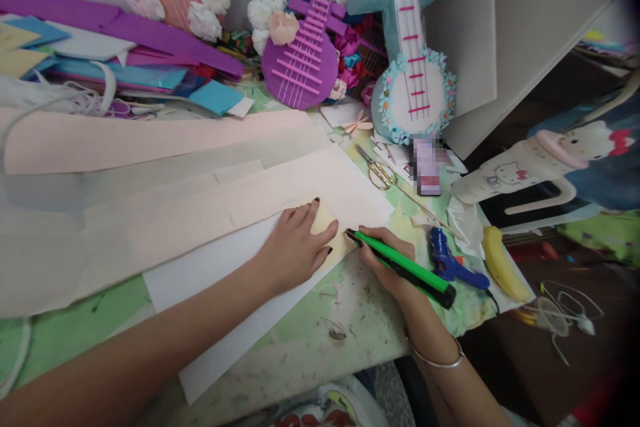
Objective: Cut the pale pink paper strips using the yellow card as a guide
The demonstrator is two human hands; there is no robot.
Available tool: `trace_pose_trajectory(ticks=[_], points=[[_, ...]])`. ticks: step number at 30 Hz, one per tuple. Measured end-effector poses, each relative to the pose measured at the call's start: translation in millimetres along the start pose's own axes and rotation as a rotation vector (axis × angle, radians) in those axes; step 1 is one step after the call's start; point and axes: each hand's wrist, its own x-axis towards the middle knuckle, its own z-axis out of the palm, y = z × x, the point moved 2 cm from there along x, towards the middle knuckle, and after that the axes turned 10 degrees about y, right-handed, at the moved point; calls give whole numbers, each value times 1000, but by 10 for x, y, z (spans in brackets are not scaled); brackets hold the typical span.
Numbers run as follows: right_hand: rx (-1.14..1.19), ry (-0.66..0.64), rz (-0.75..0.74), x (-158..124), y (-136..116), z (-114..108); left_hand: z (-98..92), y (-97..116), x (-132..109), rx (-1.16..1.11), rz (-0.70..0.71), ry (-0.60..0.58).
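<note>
Two bare hands work over a green-mottled table (305, 353), clear to me from where I stand. Left hand (293, 240): palm down, fingers spread, gripping nothing, resting on a small pale-yellow piece (325, 211) and the white sheet (213, 260) around it. Right hand (387, 275): closed around a green cutter knife (400, 259), its tip slanting toward the yellow piece, just beside its right edge; contact I can't tell. Bracelet (443, 361) on right wrist. White sheet lies partly beneath a large pale-pink board (175, 220), which stretches off to the left. Beyond the knife: gold-handled scissors (383, 177), a phone (426, 170) with pixelated screen. Right of the right hand: blue glue gun (445, 257), then a banana (503, 263) near the table edge. Further up, a white cup (520, 163) with a cat-shaped top looks tilted. At the back, a purple lute model (280, 73) and a pale-blue one (400, 90) lean upright.
</note>
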Motion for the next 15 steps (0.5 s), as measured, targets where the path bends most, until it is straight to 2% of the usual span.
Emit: trace_pose_trajectory(ticks=[15], points=[[-50, 35, 26, -56, 3, -40, -2, 5, 2, -8, 2, 0]])
